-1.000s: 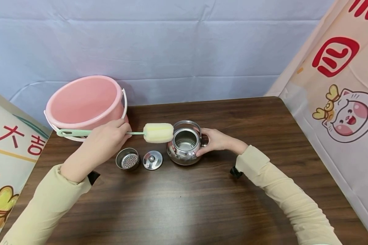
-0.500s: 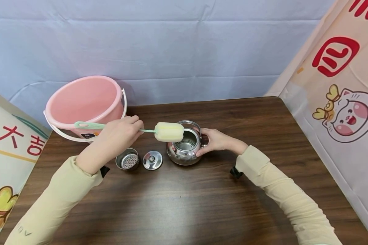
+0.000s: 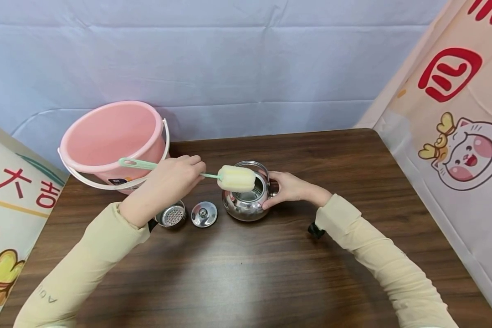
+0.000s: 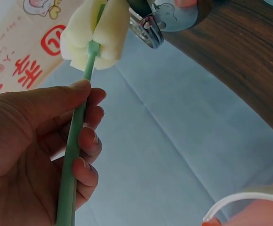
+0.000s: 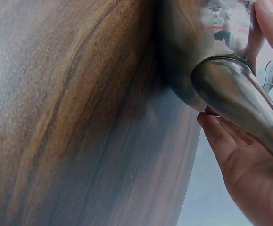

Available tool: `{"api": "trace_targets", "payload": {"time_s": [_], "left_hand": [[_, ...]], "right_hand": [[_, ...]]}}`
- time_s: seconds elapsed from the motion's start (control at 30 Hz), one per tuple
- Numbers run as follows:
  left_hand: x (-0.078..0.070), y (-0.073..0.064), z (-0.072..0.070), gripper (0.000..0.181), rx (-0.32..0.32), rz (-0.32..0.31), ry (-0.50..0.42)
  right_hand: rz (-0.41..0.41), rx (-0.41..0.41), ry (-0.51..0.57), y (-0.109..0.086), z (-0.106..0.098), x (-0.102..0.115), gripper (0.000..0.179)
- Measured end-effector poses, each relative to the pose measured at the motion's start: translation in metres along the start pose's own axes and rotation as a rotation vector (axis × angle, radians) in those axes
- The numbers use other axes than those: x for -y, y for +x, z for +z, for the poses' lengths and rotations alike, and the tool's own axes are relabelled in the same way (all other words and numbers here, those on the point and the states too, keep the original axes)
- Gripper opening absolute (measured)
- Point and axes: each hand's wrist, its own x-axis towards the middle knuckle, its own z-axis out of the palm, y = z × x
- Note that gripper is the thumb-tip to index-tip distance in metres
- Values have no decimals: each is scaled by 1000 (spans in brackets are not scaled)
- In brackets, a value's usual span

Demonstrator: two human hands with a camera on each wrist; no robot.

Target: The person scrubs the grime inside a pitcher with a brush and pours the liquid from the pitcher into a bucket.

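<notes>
My left hand (image 3: 164, 187) grips the green handle of a sponge bottle brush (image 3: 236, 178), thumb and fingers curled round it. The brush's pale yellow sponge head hangs over the mouth of a shiny steel teapot (image 3: 246, 210), hiding part of the opening. In the left wrist view the sponge (image 4: 98, 33) stays outside the pot. My right hand (image 3: 289, 187) holds the teapot from its right, thumb and fingers on either side of the spout (image 5: 235, 89). A round knobbed lid (image 3: 204, 215) lies left of the pot, beside a perforated steel strainer (image 3: 173, 215).
A pink bucket (image 3: 106, 165) with a white handle stands at the table's back left. Pale blue cloth (image 3: 229, 68) hangs behind the brown wooden table (image 3: 242, 282). Printed cloth panels (image 3: 455, 150) border both sides.
My left hand has carried the brush rightward, bringing its sponge from beside the teapot to over the mouth. The right hand and teapot have stayed in place.
</notes>
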Motion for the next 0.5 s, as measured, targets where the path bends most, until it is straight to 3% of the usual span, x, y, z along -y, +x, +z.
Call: {"api": "trace_targets", "payload": {"time_s": [0.5], "left_hand": [[-6, 8, 12, 16, -9, 12, 39]], "right_hand": [[10, 2, -4, 0, 0, 1, 90]]}}
